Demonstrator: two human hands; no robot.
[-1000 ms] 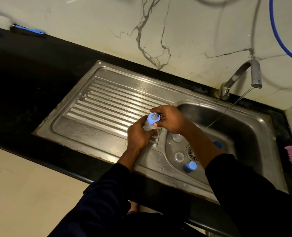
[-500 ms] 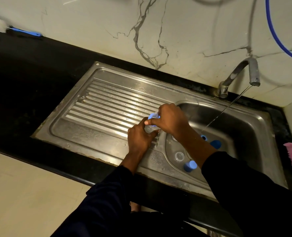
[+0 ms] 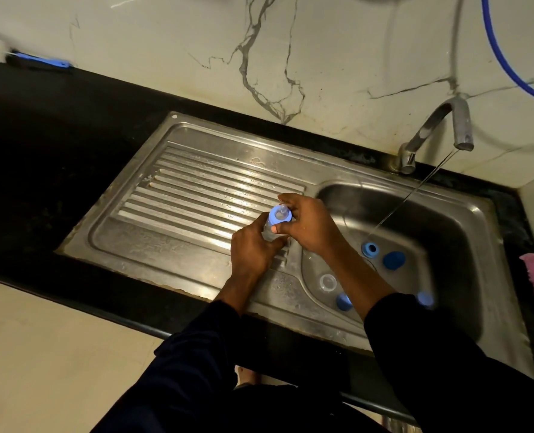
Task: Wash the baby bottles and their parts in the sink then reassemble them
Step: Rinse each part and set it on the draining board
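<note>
The right hand (image 3: 309,228) has slid back off the top of the baby bottle (image 3: 268,231) since half a second ago, so the blue collar (image 3: 277,218) and its clear teat (image 3: 282,210) show again. Thumb and fingers pinch that collar from the side. The left hand (image 3: 253,248) wraps round the clear body from below and holds the bottle top-up over the inner end of the drainboard (image 3: 203,195), just beside the basin. I can't tell whether anything is inside it. Both wrists bend in toward each other, out of dark sleeves (image 3: 447,354).

In the sink basin (image 3: 478,220) loose parts lie:
- a blue ring (image 3: 370,250)
- a blue cap (image 3: 393,260) just beside it
- a clear dome (image 3: 328,282) nearer the person
- a blue piece (image 3: 343,301) by the dome
- another blurred blue piece (image 3: 425,299) past the right forearm

A thin stream of water (image 3: 415,189) from the tap (image 3: 440,120) falls near the ring.
</note>
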